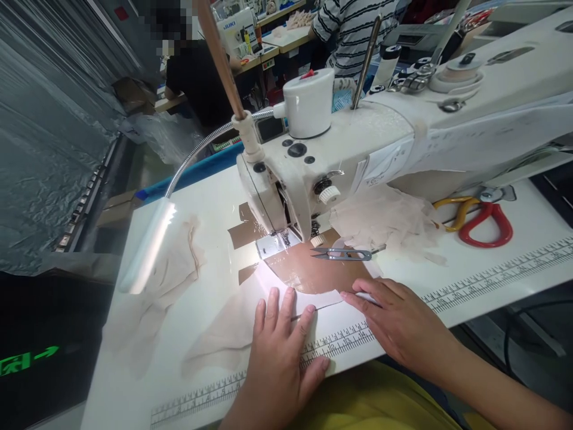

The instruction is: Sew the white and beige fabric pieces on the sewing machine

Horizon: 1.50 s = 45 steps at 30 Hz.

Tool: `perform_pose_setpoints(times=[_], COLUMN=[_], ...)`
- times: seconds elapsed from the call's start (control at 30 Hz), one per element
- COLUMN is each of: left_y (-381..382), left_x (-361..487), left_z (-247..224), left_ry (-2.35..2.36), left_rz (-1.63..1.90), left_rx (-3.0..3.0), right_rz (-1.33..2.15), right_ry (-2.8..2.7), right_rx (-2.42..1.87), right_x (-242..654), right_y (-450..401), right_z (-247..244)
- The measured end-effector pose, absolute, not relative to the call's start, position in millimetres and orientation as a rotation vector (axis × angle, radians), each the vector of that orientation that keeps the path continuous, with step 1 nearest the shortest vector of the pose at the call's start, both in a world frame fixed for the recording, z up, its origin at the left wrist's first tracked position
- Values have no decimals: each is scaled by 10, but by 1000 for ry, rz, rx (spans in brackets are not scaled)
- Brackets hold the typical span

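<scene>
A pale, curved piece of fabric (320, 300) lies in front of the needle area of a white sewing machine (273, 179). My left hand (282, 340) rests on it with the fingers spread flat. At the piece's right end is my right hand (385, 316), its fingers closed around a slim whitish object (367, 297) that is mostly hidden. Small metal thread snips (342, 254) lie on the brown surface (313, 269) just beyond. Sheer beige fabric (219, 352) spreads to the left of my left hand.
Red-handled scissors (487, 226) and crumpled sheer fabric (389, 218) lie on the right. A lit lamp (150, 248) stands at the left, near more sheer fabric (168, 280). Printed rulers (501, 272) run along the front edge. Two people sit beyond the machine.
</scene>
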<state>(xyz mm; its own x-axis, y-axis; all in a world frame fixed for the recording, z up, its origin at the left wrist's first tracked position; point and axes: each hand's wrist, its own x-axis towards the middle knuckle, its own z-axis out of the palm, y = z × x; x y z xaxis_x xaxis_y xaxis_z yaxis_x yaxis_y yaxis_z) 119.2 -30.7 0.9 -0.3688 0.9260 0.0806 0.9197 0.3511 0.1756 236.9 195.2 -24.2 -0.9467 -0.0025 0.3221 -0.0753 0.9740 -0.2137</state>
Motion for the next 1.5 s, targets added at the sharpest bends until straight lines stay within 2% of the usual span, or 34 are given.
perform_pose_setpoints(times=[0.27, 0.5, 0.6, 0.77, 1.5], left_y=[-641, -1185, -1307, -1410, -1508], left_x=[1141, 892, 840, 817, 802], left_z=[104, 115, 55, -43, -116], left_ry=[2595, 2852, 2909, 2941, 2947], left_rz=[503, 250, 247, 369, 460], left_rx=[1928, 1729, 1626, 1591, 1649], right_rz=[393, 327, 337, 374, 377], right_ry=[-2702, -2721, -2741, -2726, -2585], right_rx=[-54, 182, 195, 225, 226], right_x=[2347, 2067, 1988, 1999, 2122], right_y=[2019, 1968, 1943, 1950, 1959], right_z=[-163, -158, -161, -117, -155])
